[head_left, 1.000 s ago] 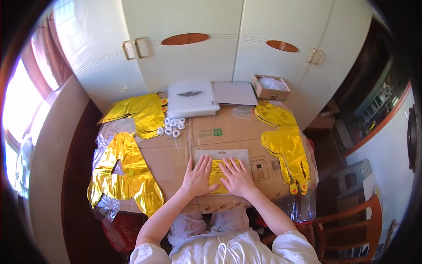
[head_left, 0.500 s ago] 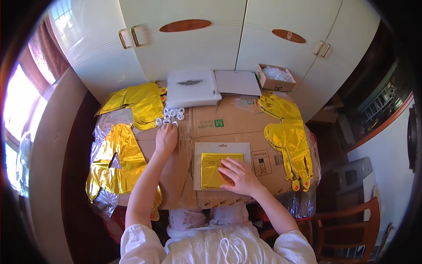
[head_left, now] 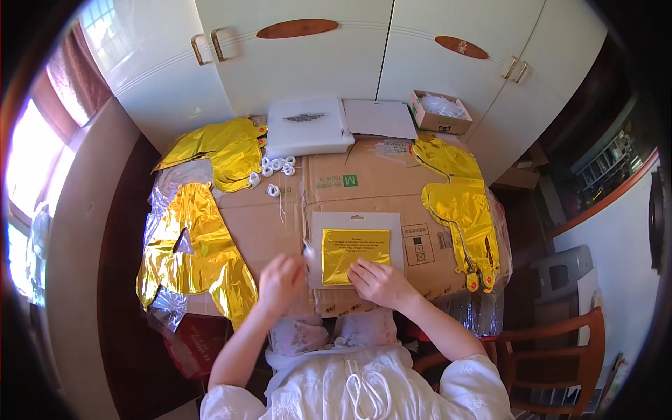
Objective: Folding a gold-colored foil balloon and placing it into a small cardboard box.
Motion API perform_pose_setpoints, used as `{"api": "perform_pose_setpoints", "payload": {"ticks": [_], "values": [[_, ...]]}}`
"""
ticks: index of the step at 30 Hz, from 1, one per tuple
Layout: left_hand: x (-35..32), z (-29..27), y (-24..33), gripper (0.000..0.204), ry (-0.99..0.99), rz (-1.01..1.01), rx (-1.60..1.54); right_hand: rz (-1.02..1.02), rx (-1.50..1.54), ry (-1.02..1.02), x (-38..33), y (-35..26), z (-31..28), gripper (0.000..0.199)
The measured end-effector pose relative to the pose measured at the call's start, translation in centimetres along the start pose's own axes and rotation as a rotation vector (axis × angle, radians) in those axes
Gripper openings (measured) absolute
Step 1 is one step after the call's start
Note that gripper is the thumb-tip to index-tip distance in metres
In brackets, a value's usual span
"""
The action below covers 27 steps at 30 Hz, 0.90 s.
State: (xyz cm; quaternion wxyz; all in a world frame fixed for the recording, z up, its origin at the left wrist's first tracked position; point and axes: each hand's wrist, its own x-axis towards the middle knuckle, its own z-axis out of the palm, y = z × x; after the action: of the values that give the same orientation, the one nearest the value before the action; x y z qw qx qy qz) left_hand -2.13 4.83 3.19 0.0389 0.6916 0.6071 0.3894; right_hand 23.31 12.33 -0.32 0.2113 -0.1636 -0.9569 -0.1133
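A folded gold foil balloon with small dark print lies on a grey-white card with a hang hole, in front of me. My right hand is at the balloon's lower right corner, fingers bent together and closed on the foil. Left of the card, my left hand is raised over the near cardboard, blurred by motion. Its fingers look curled together, and a whitish smear shows beside them; what they hold cannot be made out. Several small white string coils sit beyond it, and a single coil trails a loose end.
Cardboard covers the table. Gold foil balloons lie at left, far left and right. At the back are a white stack, a grey sheet and a small box. A wooden chair stands at right.
My left hand has come back from the string coils toward me, and one coil now lies nearer with its end loose. My right hand's fingers have drawn in toward the balloon's lower right corner.
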Motion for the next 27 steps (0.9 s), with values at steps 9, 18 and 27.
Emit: {"api": "perform_pose_setpoints", "payload": {"ticks": [9,18,27], "values": [[-5.8,0.8,2.1,0.023,-0.127,0.261,0.252,0.09,0.011,-0.142,1.1,-1.3,-1.4,0.036],[-6.0,0.8,1.6,0.021,-0.197,0.308,0.156,0.141,0.105,-0.119,0.7,-1.3,-1.5,0.044],[2.5,-2.7,-9.2,0.016,0.077,0.115,0.558,0.24,0.179,-0.275,-1.3,-3.4,-1.6,0.074]]}}
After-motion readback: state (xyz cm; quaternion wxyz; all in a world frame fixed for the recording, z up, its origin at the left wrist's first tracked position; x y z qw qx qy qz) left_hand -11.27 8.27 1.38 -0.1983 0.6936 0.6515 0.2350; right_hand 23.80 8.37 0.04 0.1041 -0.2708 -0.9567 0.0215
